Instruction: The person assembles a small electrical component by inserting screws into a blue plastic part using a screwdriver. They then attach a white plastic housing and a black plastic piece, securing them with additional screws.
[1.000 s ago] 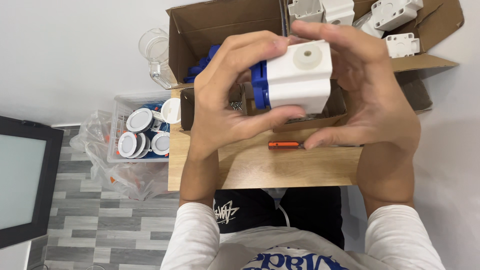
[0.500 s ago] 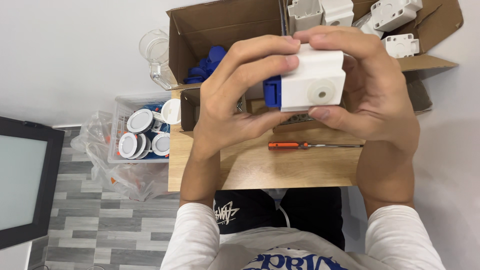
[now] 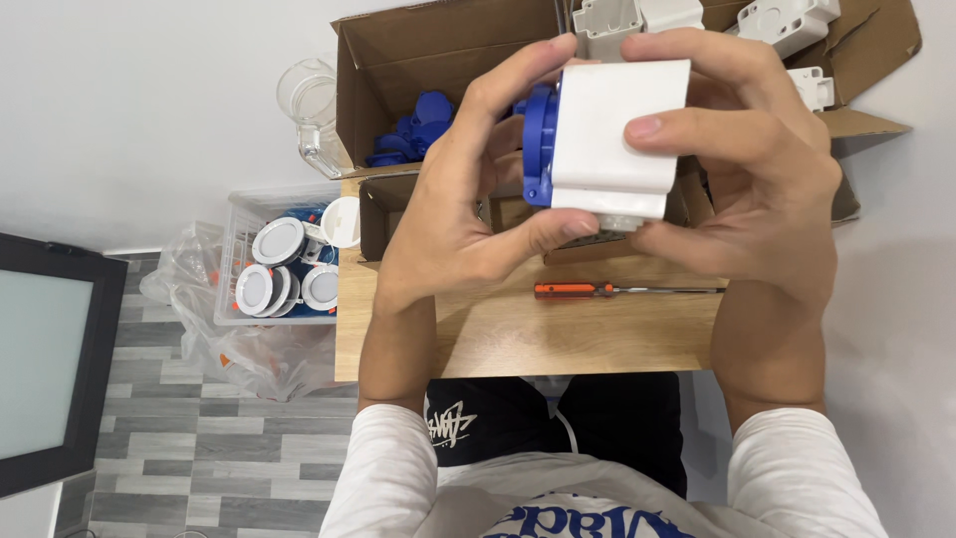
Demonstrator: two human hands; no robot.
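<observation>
Behind, a cardboard box (image 3: 398, 60) holds blue caps (image 3: 413, 130).

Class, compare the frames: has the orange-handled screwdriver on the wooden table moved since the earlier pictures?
No. The screwdriver lies in the same spot on the wooden table, just below the cardboard box; only the hand-held white box turned.

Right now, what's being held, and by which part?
A white plastic box with a blue fitting, held in both hands: left hand at the blue end and underside, right hand fingers over the top and front face.
</observation>
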